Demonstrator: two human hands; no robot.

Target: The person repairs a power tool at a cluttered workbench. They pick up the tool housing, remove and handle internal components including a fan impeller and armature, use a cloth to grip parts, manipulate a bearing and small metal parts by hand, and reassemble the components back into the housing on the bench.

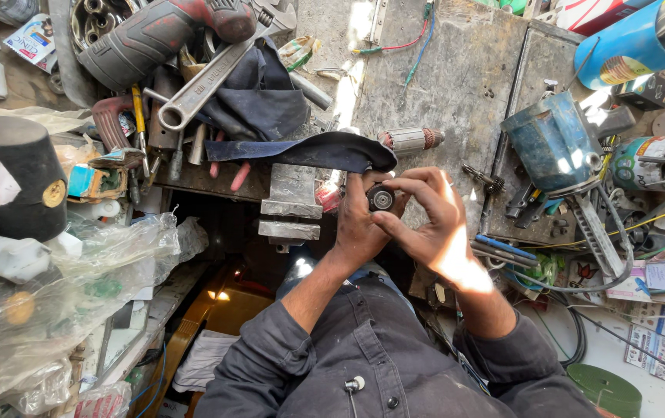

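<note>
A small round black part with a shiny metal centre (381, 199), like a bearing, sits between both hands at the middle of the view. My left hand (357, 224) cups it from below and the left. Fingers and thumb of my right hand (433, 220) pinch its right side. Just above the hands lie a dark blue cloth (301, 149) and a motor armature (412, 139) with copper windings on the workbench (456, 77).
A blue power-tool housing (553, 143) with loose wires lies at the right. A large wrench (208, 77), a red and grey drill (154, 35) and a metal vise (292, 197) crowd the left. A plastic bag (77, 294) hangs lower left. Screwdrivers (503, 249) lie by my right wrist.
</note>
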